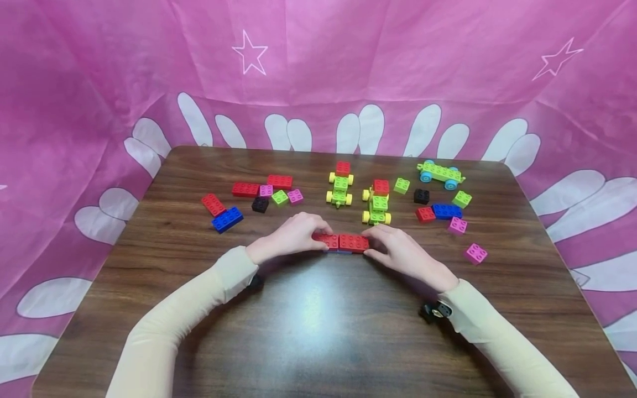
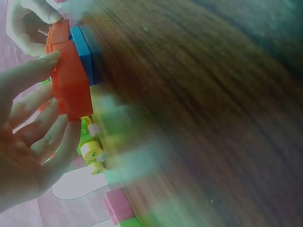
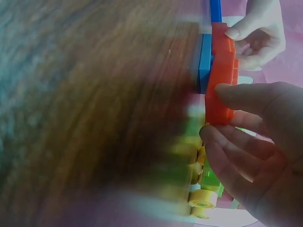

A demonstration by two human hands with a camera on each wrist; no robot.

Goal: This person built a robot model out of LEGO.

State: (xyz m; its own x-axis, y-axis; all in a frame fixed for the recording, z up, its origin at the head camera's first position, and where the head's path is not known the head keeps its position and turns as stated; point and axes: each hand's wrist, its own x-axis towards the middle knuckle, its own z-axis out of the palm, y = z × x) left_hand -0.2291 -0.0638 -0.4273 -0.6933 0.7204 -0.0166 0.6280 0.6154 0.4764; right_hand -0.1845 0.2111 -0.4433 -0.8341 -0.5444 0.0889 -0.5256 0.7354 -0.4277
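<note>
Two long red toy bricks lie end to end at the table's middle, the left red brick [image 1: 330, 241] meeting the right red brick [image 1: 354, 243]. Beneath their junction sits a blue brick [image 2: 81, 47], and both outer ends of the red pair overhang it. My left hand [image 1: 297, 235] pinches the left red brick at its outer end, thumb on the near side. At the opposite end, my right hand [image 1: 404, 251] grips the right red brick between thumb and fingers. In the head view, fingers hide part of the left brick.
Behind the hands stand two green cars with yellow wheels [image 1: 340, 188] [image 1: 378, 204]. A green car with blue wheels [image 1: 440, 172] is at the back right. Loose bricks lie left, including a blue brick [image 1: 227, 219], and right, including a pink brick [image 1: 476, 254]. A pink curtain [image 1: 318, 66] borders the table [image 1: 318, 348].
</note>
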